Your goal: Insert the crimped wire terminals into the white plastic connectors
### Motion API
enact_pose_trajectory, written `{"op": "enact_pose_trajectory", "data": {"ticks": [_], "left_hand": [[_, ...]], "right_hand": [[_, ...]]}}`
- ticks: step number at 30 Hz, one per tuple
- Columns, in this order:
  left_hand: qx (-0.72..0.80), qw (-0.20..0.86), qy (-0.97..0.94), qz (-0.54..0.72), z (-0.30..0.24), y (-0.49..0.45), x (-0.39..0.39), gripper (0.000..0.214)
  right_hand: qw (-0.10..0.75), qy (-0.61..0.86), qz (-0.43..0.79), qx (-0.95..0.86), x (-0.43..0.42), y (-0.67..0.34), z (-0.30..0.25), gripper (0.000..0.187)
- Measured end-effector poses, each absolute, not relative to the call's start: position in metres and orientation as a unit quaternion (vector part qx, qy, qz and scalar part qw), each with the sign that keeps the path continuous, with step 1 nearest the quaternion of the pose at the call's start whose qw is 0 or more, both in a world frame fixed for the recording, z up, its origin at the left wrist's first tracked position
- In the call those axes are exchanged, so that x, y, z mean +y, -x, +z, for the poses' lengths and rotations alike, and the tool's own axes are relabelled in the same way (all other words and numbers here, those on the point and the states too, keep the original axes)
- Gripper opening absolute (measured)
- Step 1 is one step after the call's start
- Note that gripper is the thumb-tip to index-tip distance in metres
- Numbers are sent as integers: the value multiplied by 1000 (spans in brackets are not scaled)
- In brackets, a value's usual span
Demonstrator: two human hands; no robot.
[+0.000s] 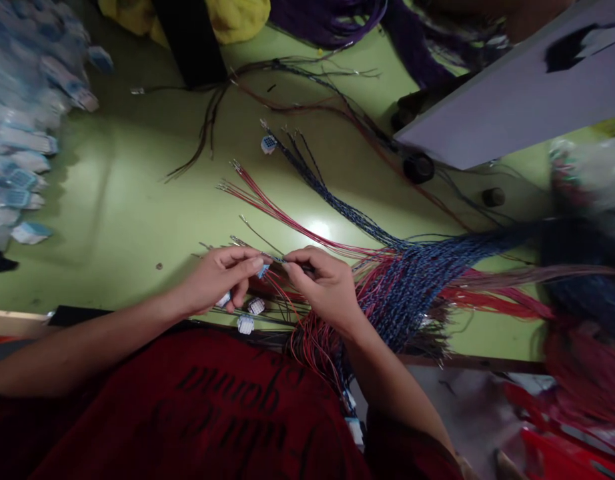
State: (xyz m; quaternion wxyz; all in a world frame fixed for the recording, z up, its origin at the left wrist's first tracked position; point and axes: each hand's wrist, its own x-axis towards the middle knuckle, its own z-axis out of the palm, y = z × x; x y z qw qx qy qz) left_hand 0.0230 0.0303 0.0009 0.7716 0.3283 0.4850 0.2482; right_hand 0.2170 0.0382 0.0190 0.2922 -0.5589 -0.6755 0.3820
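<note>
The left hand (226, 279) pinches what looks like one blue connector (262, 271), the right hand (327, 283) pinches thin wire (277, 259), and two pale connectors (245, 325) lie nearby.

Green tabletop (137, 200), glare (318, 229) near middle. Pale board (507, 87) slants across upper right. Grey floor (470, 400) lower right, dim edges.

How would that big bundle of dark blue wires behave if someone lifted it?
The dark blue wire bundle would probably sag, since its thin strands curve loosely across the table. Its tips splay apart, so strands may separate or trail. It could also snag: red wires mingle with it near the right hand.
</note>
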Motion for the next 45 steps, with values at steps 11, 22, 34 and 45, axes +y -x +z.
{"op": "enact_pose_trajectory", "data": {"ticks": [11,22,34,45], "left_hand": [[491,754,-355,254,5,-22,32,31],[492,717,-436,231,5,-23,29,23],[464,371,-740,317,-3,-15,32,19],[529,583,-557,265,5,-18,32,26]], "right_hand": [[290,523,390,-700,36,-215,20,9],[292,489,599,-563,39,-223,28,13],[247,527,429,-691,35,-214,21,14],[328,566,274,-705,25,-213,20,9]]}}
